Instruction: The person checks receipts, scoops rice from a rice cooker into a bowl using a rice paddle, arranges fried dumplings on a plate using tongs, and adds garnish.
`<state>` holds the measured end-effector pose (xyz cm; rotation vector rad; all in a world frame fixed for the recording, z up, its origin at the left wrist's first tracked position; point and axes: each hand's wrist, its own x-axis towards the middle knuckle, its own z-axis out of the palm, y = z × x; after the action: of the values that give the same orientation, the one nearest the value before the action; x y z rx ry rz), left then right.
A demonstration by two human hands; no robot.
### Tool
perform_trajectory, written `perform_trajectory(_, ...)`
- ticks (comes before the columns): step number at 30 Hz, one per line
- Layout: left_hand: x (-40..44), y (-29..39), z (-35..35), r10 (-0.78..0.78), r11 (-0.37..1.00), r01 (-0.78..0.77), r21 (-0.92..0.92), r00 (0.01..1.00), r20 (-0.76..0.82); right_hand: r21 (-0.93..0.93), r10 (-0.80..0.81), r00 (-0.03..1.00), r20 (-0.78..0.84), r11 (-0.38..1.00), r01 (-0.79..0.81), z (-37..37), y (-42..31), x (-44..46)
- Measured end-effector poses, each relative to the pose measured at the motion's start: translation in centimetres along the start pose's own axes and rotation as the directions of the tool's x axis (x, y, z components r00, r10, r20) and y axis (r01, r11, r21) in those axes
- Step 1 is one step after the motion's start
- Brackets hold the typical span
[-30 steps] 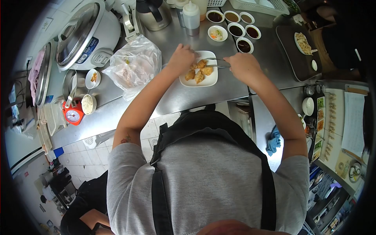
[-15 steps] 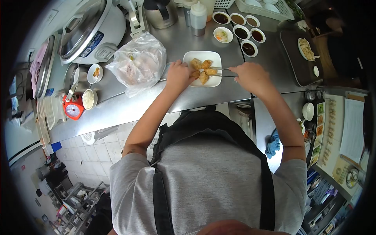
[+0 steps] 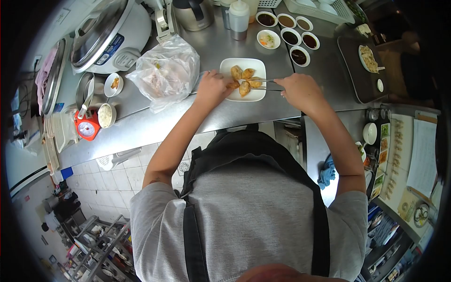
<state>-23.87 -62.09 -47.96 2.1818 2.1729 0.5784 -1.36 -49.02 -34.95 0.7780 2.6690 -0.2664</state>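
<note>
A white square plate (image 3: 256, 95) on the steel counter holds several golden-brown dumplings (image 3: 244, 88) set in a ring. My right hand (image 3: 301, 92) grips a pair of metal tongs (image 3: 270, 90) from the right. The tongs' arms are apart and reach over the plate to the right-hand dumpling. At the plate's left edge, my left hand (image 3: 213, 89) is curled, its fingertips at the leftmost dumpling and the rim. Whether it pinches the dumpling or the plate is hidden. A clear plastic bag (image 3: 164, 75) with pale contents lies left of that hand.
Several small bowls of dark sauce (image 3: 290, 36) and a bowl of chopped vegetables (image 3: 268, 39) stand behind the plate. A squeeze bottle (image 3: 238, 21) is further back. To the left are a rice cooker (image 3: 134, 33) and a red scale (image 3: 87, 127). A dark tray (image 3: 352, 66) lies right.
The whole view has shifted slightly. Both hands stay at the plate, the left fingers still by the leftmost dumpling and the tongs still at the right. The dumplings' arrangement looks nearly the same.
</note>
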Motion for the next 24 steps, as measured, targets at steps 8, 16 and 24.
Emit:
perform_trajectory(8, -0.5, 0.0, 0.3, -0.037, 0.999, 0.039, 0.027, 0.996, -0.075, 0.024, -0.001, 1.000, -0.030, 1.000, 0.002, 0.5, 0.4, -0.4)
perform_trajectory(16, -0.5, 0.7, 0.0, -0.057, 0.998, 0.055, -0.022, 0.995, -0.077, 0.030, -0.012, 0.999, -0.040, 0.999, 0.013, 0.6, 0.6, -0.4)
perform_trajectory(24, -0.5, 1.8, -2.6, -0.273, 0.954, 0.265, -0.141, 0.961, -0.043, 0.210, 0.028, 0.976, -0.216, 0.978, 0.018, -0.9, 1.4, -1.4)
